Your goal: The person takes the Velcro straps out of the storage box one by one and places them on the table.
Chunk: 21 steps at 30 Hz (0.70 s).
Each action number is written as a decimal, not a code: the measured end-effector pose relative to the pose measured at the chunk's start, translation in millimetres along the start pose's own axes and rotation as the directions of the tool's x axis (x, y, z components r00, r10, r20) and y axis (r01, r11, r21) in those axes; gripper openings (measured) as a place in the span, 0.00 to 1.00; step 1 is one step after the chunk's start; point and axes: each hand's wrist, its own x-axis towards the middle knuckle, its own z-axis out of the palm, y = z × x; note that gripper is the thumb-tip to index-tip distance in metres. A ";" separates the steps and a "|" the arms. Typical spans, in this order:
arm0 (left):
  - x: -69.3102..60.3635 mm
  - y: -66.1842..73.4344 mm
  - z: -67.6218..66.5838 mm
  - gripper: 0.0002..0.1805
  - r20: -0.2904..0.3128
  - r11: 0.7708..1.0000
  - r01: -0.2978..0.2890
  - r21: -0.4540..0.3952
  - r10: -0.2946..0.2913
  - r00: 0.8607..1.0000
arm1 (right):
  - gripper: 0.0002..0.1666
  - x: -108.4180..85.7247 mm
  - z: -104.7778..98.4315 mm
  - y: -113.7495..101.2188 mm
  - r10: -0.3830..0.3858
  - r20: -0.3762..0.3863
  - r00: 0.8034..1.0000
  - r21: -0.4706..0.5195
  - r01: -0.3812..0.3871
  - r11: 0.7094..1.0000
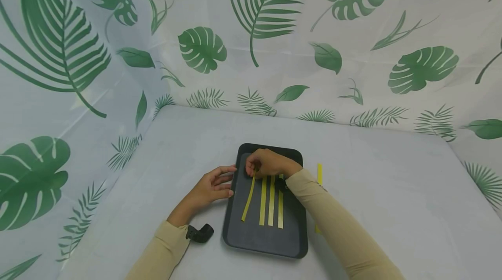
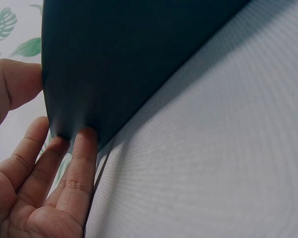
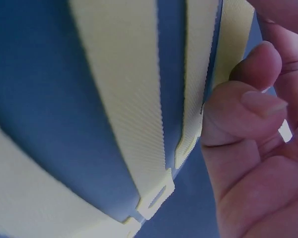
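Note:
A dark rectangular tray [image 1: 255, 243] lies on the table with several yellow hook-and-loop cable ties [image 1: 271, 201] set lengthwise in it. My right hand [image 1: 270, 162] pinches the far end of the leftmost tie [image 1: 249, 199], which slants slightly apart from the others. Slotted ends show on the neighbouring ties [image 3: 124, 99] in the right wrist view, near the curled fingers of that hand. At the tray's left side is my left hand [image 1: 208, 188], fingers extended; its fingertips touch the tray wall [image 2: 114, 59] in the left wrist view. My right hand and sleeve hide the tray's upper right part.
Another yellow strip [image 1: 319, 173] lies on the white table to the right of the tray, partly covered by my right forearm. A black wrist camera [image 1: 201, 233] sits at my left cuff. Leaf-patterned cloth walls [image 1: 290, 71] stand behind and to the left.

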 end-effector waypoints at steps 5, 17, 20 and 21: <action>0.6 0.3 0.2 0.37 0.001 1.000 -0.012 -0.003 0.012 1.000 | 0.13 -1.6 -2.4 0.8 -0.017 -0.009 1.000 -0.004 0.017 1.000; 1.9 -1.6 -0.1 0.37 -0.013 1.000 -0.005 0.026 0.005 1.000 | 0.09 -13.8 -9.2 -9.7 -0.094 -0.051 0.994 -0.049 0.092 0.995; 1.3 -0.9 0.6 0.36 -0.014 1.000 -0.004 0.020 0.005 1.000 | 0.10 -16.9 -9.9 -12.5 -0.119 -0.078 0.990 -0.081 0.113 0.990; 1.1 -0.7 0.8 0.36 -0.014 1.000 -0.004 0.017 0.004 1.000 | 0.11 -18.1 -10.1 -13.7 -0.123 -0.088 0.988 -0.087 0.116 0.989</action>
